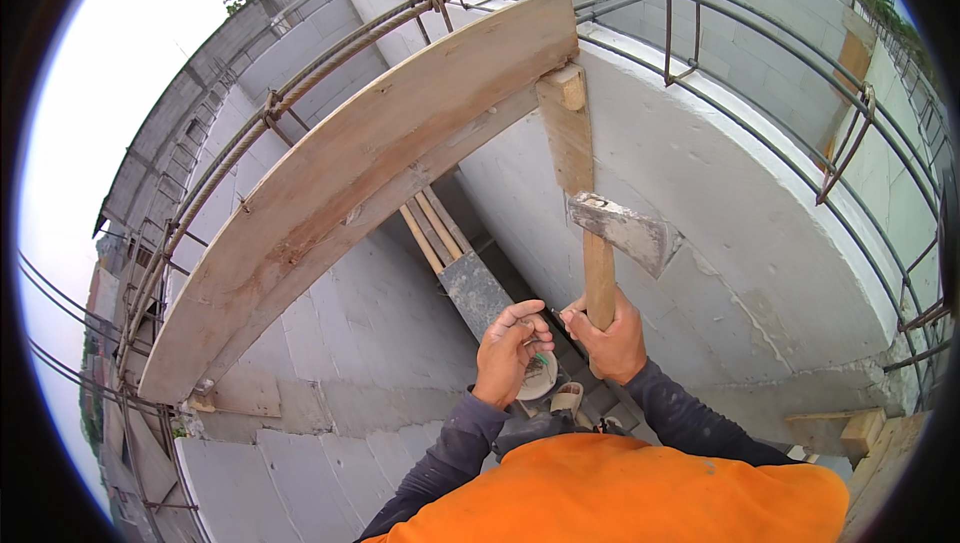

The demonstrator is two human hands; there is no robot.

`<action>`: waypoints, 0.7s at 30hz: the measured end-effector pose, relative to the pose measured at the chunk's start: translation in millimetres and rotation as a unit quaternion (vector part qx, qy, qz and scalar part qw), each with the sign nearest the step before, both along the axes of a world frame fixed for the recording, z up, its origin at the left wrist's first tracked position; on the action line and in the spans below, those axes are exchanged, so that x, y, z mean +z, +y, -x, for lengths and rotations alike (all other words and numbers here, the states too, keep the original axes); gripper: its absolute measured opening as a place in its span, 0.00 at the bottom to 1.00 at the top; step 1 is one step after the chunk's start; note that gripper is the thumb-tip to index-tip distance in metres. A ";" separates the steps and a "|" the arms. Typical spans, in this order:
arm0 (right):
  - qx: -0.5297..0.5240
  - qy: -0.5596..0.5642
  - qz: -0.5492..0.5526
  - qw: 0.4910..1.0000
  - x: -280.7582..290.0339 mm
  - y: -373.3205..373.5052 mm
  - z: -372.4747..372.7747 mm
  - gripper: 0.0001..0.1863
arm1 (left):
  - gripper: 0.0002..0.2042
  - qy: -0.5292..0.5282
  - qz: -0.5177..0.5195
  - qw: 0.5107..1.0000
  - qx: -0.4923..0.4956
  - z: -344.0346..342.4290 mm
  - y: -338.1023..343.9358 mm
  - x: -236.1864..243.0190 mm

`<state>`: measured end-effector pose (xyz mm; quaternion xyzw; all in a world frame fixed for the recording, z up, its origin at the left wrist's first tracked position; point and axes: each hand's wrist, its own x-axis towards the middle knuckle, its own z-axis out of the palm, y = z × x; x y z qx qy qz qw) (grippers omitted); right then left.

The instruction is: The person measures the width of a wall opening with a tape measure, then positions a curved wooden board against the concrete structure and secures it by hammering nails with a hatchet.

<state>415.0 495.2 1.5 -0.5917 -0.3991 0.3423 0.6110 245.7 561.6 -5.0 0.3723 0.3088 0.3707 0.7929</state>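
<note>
My right hand [608,338] is closed around the wooden handle [600,278] of a hatchet, whose pale-smeared metal head [620,226] is in front of a white block wall [760,233]. A small item, possibly a nail, shows near that thumb. Just to the left, my left hand [512,353] has curled fingers over a pale round container [537,383] with something green in it; what they hold, if anything, is unclear. A curved plywood board [350,173] arches above both hands, a short timber post [565,133] at its right end.
Steel rebar cages [838,168] run along the wall tops. Timber strips [425,233] and a grey board [470,293] lie in the deep gap between walls below me. Wooden blocks [862,433] sit at lower right. A grey block structure [150,173] stands at left.
</note>
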 end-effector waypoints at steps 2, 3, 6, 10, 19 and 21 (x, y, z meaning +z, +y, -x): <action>0.009 0.049 -0.017 0.999 6.7 6.1 0.4 0.09 | 0.14 -0.021 0.015 1.000 0.008 -2.3 3.8 7.2; 0.018 0.063 -0.021 0.998 10.0 8.8 0.3 0.08 | 0.13 0.016 -0.019 1.000 0.009 -4.4 2.9 14.9; 0.044 0.099 -0.035 0.994 15.8 14.3 5.2 0.08 | 0.11 0.097 -0.104 0.990 0.025 -7.2 -2.1 35.4; 0.027 0.103 -0.058 0.993 20.6 18.9 2.3 0.08 | 0.08 0.131 -0.218 0.966 0.040 -18.9 9.3 41.4; 0.050 0.122 -0.030 0.991 43.1 24.2 -1.4 0.14 | 0.06 0.271 -0.805 0.493 0.190 -34.1 135.2 203.8; 0.060 0.122 -0.023 0.990 40.7 23.8 1.0 0.14 | 0.08 0.301 -0.861 0.374 0.169 -37.9 150.6 212.5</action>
